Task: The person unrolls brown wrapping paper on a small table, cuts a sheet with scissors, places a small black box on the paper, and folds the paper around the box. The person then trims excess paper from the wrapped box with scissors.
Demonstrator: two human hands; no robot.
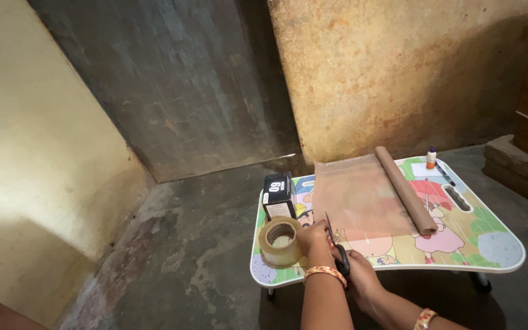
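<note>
1. Small cartoon-print lap table (490, 256) on a concrete floor, walls close behind.
2. On it: black box (277, 195) at the back left, glue bottle (431, 158) and pen (445, 174) at the far right.
3. Brown paper roll (406, 190) is partly unrolled, its sheet spread toward the hands.
4. Left hand (313, 236) curled, touching the clear tape roll (280, 241) at the table's front left.
5. Right hand (362, 278) gripping scissors (337, 247), blades at the sheet's near edge.
</note>
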